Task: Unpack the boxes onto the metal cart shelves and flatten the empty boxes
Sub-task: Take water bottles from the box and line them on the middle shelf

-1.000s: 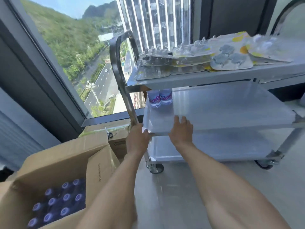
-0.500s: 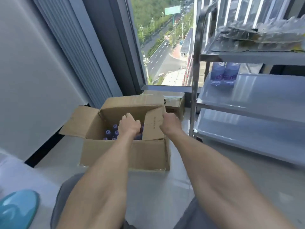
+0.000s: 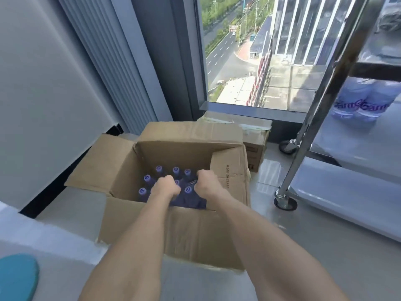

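While flaps stand open, box [image 3: 173, 231] holds purple-capped bottles [image 3: 159, 169] | both hands' grip curled on bottles

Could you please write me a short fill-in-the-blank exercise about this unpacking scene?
1. Both hands, the left hand and the right hand, reach into the open cardboard ____.
2. The bottles in it have ____ caps.
3. A taped box stands behind it, still ____.
4. Two bottles already stand on a shelf of the metal ____.

Missing words: box; purple; closed; cart
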